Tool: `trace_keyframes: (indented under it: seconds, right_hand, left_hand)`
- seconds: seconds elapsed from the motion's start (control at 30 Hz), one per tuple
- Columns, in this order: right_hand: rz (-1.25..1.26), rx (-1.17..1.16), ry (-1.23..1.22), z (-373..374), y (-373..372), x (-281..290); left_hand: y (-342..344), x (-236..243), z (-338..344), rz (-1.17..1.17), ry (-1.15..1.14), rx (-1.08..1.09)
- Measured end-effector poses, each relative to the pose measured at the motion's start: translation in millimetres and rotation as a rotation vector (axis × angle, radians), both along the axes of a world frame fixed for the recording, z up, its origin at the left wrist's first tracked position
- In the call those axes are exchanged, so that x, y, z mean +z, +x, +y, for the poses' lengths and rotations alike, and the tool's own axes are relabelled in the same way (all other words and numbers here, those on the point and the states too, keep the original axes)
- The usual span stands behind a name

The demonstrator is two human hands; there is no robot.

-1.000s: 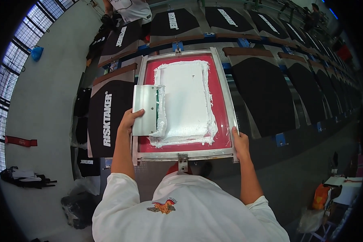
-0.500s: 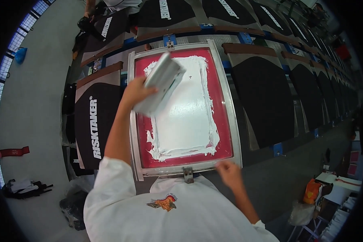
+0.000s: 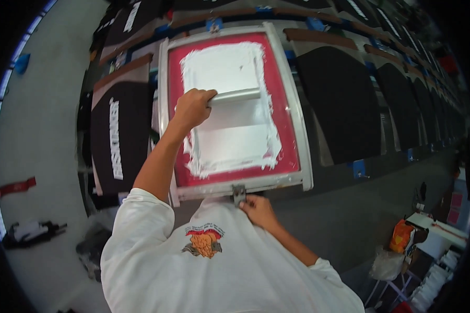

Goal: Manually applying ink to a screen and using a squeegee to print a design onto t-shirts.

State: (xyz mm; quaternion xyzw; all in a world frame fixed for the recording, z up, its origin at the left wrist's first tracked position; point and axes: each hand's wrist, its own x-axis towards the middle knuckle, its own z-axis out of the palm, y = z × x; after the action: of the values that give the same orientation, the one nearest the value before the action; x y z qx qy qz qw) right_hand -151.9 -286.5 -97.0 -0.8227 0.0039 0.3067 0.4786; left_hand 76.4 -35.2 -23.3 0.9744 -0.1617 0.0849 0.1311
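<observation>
Silver squeegee (image 3: 237,95) fills the tightly curled left grip (image 3: 193,108).

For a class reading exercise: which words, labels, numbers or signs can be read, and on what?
I won't copy wording, only place it.
Large white letters: black fabric panel left of the frame, readable.
Dark lettering on white shirt: too small.
White lettering on far panels: blurred.

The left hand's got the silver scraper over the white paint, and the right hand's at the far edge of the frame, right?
Not the far edge: the head view shows the right hand at the near edge of the frame, by the small metal bracket. The left hand does have the silver scraper over the white paint.
</observation>
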Motion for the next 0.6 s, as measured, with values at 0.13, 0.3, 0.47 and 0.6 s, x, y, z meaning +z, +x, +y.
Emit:
trace_keyframes:
  seconds: [0.13, 0.3, 0.47, 0.6]
  right_hand:
    - [0.136, 0.074, 0.087, -7, 17, -10]
    - [-0.081, 0.316, -0.104, -16, 35, 36]
    - [-0.961, 0.333, -0.166, -8, 114, 100]
    - [-0.759, 0.690, -0.528, -15, 119, 57]
  left_hand:
    - [-86, 46, -22, 0.256, -0.203, 0.050]
    - [-156, 28, -38, 0.318, -0.128, 0.075]
    - [-154, 24, -51, 0.462, 0.015, 0.103]
    - [-190, 6, -31, 0.221, 0.074, 0.175]
